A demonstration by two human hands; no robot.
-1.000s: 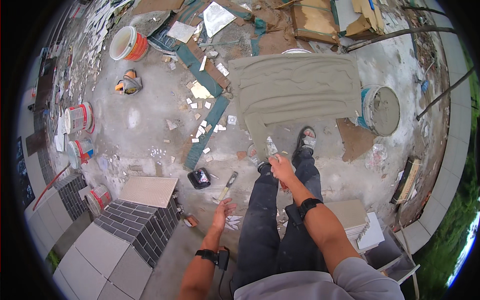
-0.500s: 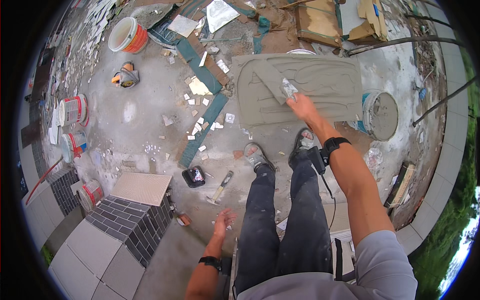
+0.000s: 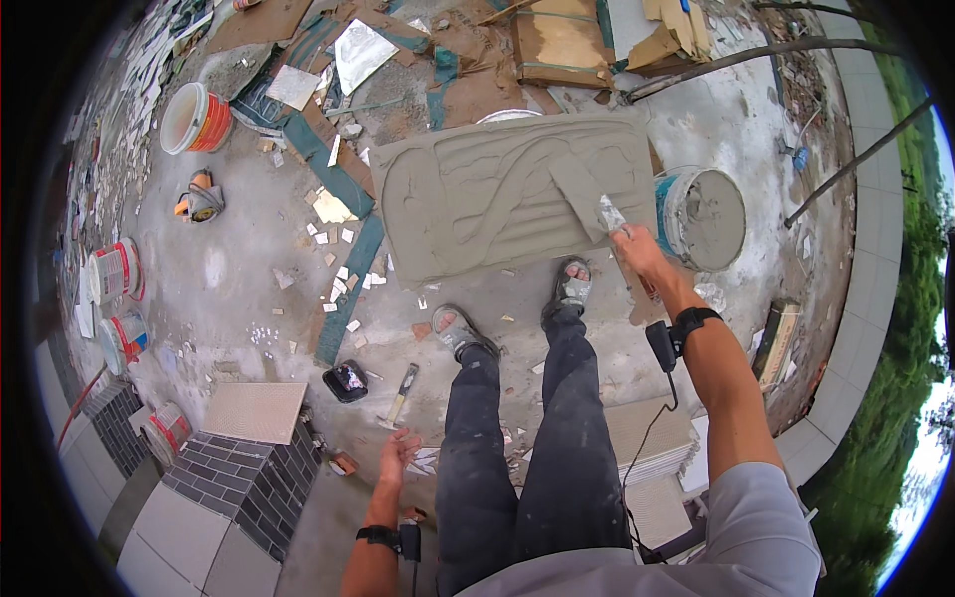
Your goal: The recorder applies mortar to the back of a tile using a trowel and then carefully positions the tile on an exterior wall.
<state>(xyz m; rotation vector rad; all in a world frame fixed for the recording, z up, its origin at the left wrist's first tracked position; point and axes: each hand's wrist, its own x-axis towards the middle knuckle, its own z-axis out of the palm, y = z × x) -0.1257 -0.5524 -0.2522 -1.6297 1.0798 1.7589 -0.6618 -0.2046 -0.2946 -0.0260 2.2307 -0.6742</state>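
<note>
A flat slab (image 3: pixel 393 269) coated in wet grey mortar lies on the ground in front of my feet. My right hand (image 3: pixel 642 251) is closed round the handle of a long flat trowel (image 3: pixel 575 189), whose blade rests on the mortar toward the slab's right side. Wavy ridges and straight streaks mark the mortar. Beside the slab's right end stands a bucket (image 3: pixel 714 221) filled with mortar. My left hand (image 3: pixel 398 453) hangs low by my left leg, holding nothing, its fingers apart. Just beyond it a hammer (image 3: pixel 400 396) lies on the concrete.
A black tray (image 3: pixel 345 381) of small bits sits near the hammer. Tile chips (image 3: pixel 341 284) are scattered left of the slab. An orange power tool (image 3: pixel 201 197) and several buckets (image 3: pixel 197 117) stand further left. Stacked tiles (image 3: pixel 647 438) lie right of my legs; a pole (image 3: pixel 756 55) slants across the far right.
The trowel in my right hand has swept right across the slab, leaving a new curved ridge in the mortar. My head view has shifted right. My left hand stays low and empty.
</note>
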